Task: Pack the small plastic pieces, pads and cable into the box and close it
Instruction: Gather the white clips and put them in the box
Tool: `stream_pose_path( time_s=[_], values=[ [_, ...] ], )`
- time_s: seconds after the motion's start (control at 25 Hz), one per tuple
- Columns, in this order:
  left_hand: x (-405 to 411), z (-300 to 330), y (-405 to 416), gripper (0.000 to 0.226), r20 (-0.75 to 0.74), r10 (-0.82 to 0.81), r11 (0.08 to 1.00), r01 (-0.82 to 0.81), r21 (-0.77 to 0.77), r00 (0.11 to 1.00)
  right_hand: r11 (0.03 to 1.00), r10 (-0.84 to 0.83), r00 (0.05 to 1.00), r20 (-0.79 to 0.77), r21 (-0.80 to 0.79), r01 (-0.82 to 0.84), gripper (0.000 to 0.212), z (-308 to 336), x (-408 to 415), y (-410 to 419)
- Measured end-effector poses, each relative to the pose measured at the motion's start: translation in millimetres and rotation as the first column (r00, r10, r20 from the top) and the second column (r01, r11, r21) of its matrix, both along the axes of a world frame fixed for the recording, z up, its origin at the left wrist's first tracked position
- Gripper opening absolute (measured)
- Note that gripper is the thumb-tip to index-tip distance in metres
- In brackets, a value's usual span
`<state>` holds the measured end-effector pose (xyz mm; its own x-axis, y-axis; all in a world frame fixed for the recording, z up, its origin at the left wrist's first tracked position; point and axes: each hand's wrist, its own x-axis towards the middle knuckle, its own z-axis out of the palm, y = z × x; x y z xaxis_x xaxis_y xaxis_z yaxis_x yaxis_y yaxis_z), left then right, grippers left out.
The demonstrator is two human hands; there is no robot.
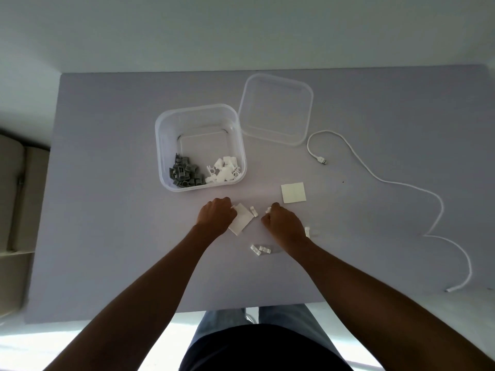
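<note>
The lavender table (107, 183) spreads out under me, and the white cable (396, 183) snakes loose down its right side, one plug end lying near the lid. The clear box (163, 156) stands open at the middle, its bottom front edge filled with a heap of grey pieces (184, 174) on the left and white pieces (224, 169) on the right. The clear lid (276, 108) lies flat just beside the box, at its far right corner. One square pad (293, 192) lies alone on the table, right of the box and apart from my hands.

My left hand (217, 215) is curled, fingers closed on the edge of a second white pad (242, 219), which sits tilted against the table. My right hand (281, 223) is curled too, fingertips pinching a small white piece (268, 209). Between my hands lies another small clip (254, 211). A few more white clips (257, 249) lie near my right wrist, and one (307, 231) just right of that hand.
</note>
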<state>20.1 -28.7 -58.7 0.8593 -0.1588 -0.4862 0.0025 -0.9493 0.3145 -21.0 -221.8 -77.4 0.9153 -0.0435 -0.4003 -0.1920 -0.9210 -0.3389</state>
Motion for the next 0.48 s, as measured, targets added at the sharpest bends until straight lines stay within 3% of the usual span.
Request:
stream_pose_path(
  time_s=[0.2, 0.28, 0.36, 0.4, 0.44, 0.48],
  values=[
    [-0.1, 0.1, 6.3, 0.025, -0.182, 0.262, 0.908, -0.306, -0.286, 0.948, 1.000, -0.015, 0.998, 0.057, -0.024, 0.017, 0.028, -1.7, -3.5, -4.4],
    [-0.1, 6.2, 7.7, 0.026, -0.381, 0.375, 0.728, -0.523, -0.444, 0.845, 0.999, -0.041, 0.998, 0.043, -0.020, 0.042, 0.028, 0.5, 0.0, -3.3],
    [0.5, 14.4, 11.9, 0.023, -0.645, 0.398, 0.421, -0.754, -0.504, 0.653, 0.964, -0.189, 0.981, -0.034, 0.184, 0.192, 0.027, 5.5, 5.2, -2.8],
    [1.1, 18.4, 14.0, 0.020, -0.748, 0.350, 0.284, -0.825, -0.489, 0.564, 0.870, -0.304, 0.941, -0.150, 0.360, 0.338, 0.027, 11.8, 9.1, -3.9],
    [1.5, 22.7, 14.8, 0.019, -0.813, 0.286, 0.196, -0.861, -0.469, 0.507, 0.681, -0.397, 0.859, -0.324, 0.523, 0.512, 0.028, 20.5, 12.8, -4.4],
    [0.8, 27.2, 14.4, 0.019, -0.854, 0.219, 0.143, -0.881, -0.451, 0.473, 0.425, -0.452, 0.743, -0.494, 0.613, 0.666, 0.029, 28.2, 14.8, -4.5]
  ],
)
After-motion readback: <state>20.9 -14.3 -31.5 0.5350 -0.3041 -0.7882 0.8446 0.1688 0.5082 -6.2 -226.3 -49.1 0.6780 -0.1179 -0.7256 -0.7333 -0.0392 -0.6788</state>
